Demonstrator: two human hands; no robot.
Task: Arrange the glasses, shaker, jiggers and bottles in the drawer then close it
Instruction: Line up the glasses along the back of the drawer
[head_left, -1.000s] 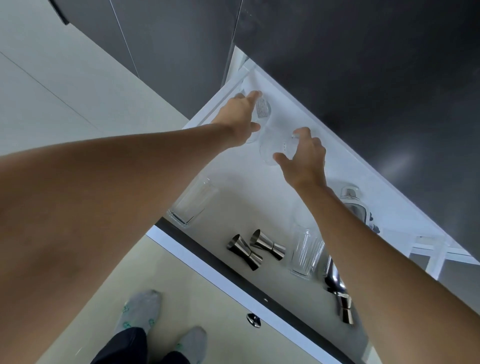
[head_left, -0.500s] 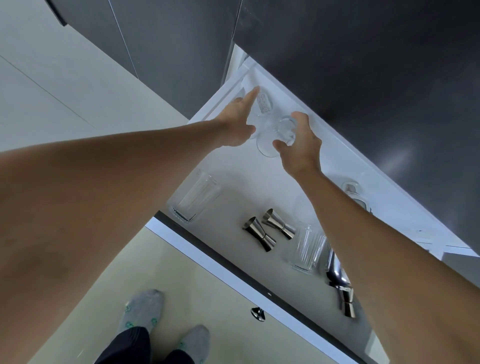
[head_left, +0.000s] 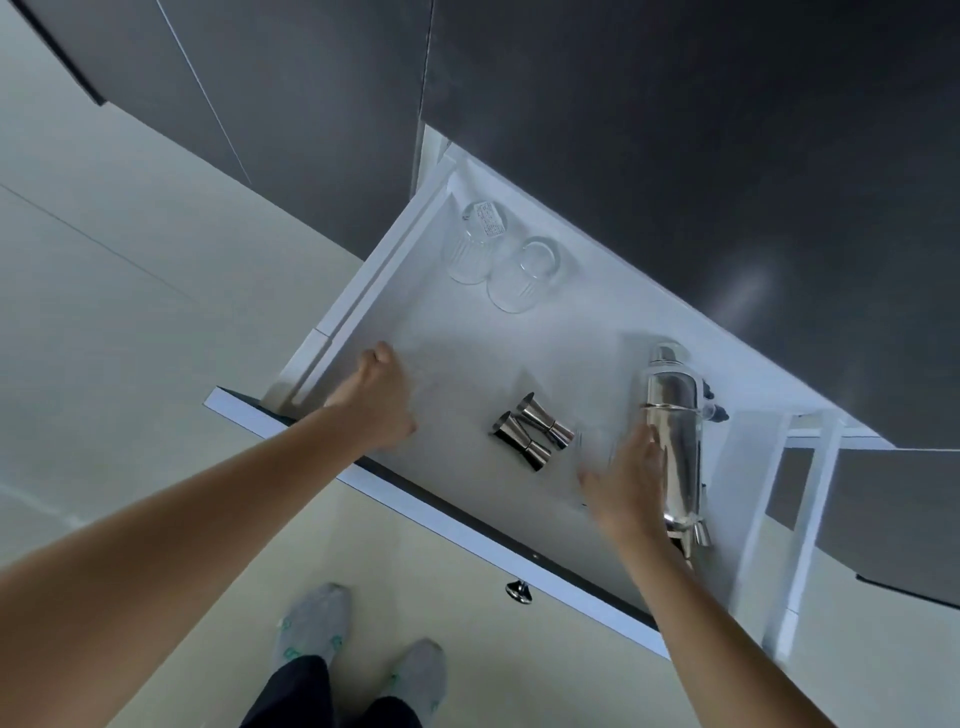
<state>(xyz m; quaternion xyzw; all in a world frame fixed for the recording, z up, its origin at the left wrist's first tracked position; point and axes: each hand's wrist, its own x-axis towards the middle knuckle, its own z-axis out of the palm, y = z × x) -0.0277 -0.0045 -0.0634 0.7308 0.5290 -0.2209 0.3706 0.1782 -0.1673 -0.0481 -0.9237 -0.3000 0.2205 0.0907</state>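
While two ribbed glasses (head_left: 493, 257) stand together, left hand (head_left: 376, 402) curled, right hand (head_left: 626, 486) spread beside shiny shaker (head_left: 672, 431).

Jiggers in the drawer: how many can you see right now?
3. The front jigger and rear jigger lie side by side mid-drawer. The third jigger lies front right at the base of the shaker, partly behind the right forearm. Others may be hidden.

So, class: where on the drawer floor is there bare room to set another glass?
Free: the patch between the two glasses at the back and the jiggers. Crowded: the right side, with the shaker and the right hand.
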